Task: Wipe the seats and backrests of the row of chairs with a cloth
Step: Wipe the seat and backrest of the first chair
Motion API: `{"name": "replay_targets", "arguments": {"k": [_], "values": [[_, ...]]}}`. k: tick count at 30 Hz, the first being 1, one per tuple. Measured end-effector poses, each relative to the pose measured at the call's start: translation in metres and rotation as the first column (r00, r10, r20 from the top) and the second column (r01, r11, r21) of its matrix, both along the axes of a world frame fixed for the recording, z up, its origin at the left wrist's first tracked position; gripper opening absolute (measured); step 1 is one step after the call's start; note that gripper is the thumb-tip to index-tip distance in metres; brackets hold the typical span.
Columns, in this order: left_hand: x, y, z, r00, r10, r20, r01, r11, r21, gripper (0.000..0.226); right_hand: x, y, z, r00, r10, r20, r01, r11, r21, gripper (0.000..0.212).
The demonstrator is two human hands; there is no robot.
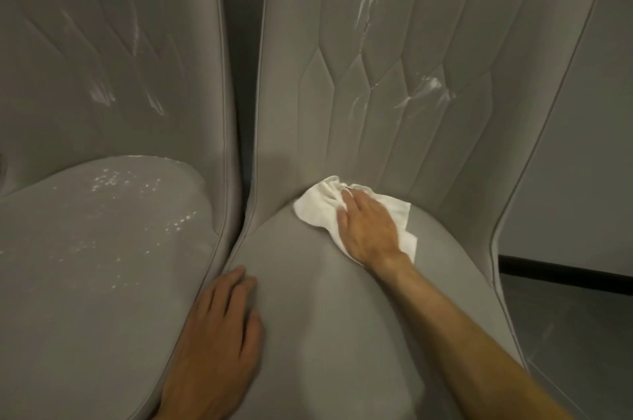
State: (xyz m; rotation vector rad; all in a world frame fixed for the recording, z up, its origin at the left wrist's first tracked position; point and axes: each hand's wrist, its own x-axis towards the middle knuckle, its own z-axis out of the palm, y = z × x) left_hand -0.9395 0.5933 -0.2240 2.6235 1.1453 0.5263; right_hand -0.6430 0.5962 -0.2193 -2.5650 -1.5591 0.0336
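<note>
Right hand on cloth, seat-back crease.

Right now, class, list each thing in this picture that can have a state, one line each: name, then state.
Cloth: crumpled, pressed flat on the right seat at its back edge.
Right hand: flat on the cloth, fingers spread.
Left hand: empty, resting on the right seat's front left edge.
Right seat: looks clean.
Right backrest: white smears.
Left seat: white specks.
Left backrest: white streaks.
</note>
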Motion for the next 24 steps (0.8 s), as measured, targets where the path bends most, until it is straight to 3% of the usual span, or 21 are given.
{"name": "replay_targets", "arguments": {"k": [3,6,8,11,13,16,19,24], "values": [[0.002,0.0,0.002,1.0,0.017,-0.001,-0.017,1.0,-0.013,0.048,-0.033,0.017,-0.003,0.992,-0.121,-0.024,0.12,0.992,-0.026,0.059],[-0.001,-0.001,0.0,1.0,0.013,-0.02,-0.014,1.0,-0.021,0.049,-0.065,0.032,-0.007,0.998,0.045,-0.05,-0.044,0.999,0.027,0.057],[-0.003,0.0,0.0,1.0,0.02,-0.023,-0.021,0.999,-0.03,0.049,-0.041,0.02,-0.004,0.99,0.127,-0.056,-0.126,0.992,0.025,0.056],[-0.001,0.0,-0.001,0.999,0.027,-0.028,-0.027,0.999,-0.022,0.049,-0.005,0.003,-0.002,0.999,-0.047,-0.001,0.047,0.999,0.0,0.055],[0.0,-0.001,0.001,0.999,0.024,-0.033,-0.025,1.0,-0.013,0.049,-0.028,0.015,0.002,0.996,-0.094,0.009,0.094,0.995,-0.019,0.055],[0.001,-0.001,0.002,0.999,0.036,-0.025,-0.037,0.999,-0.02,0.049,-0.075,0.036,-0.003,0.994,0.111,-0.008,-0.111,0.994,-0.021,0.055],[-0.001,-0.002,0.001,0.999,0.037,-0.018,-0.038,0.999,-0.029,0.049,-0.05,0.024,0.0,0.972,0.235,-0.022,-0.236,0.972,-0.019,0.054],[-0.002,-0.002,0.001,0.999,0.034,-0.012,-0.034,0.999,-0.039,0.05,0.027,-0.021,0.004,0.999,0.05,-0.002,-0.05,0.999,-0.004,0.053]]}}
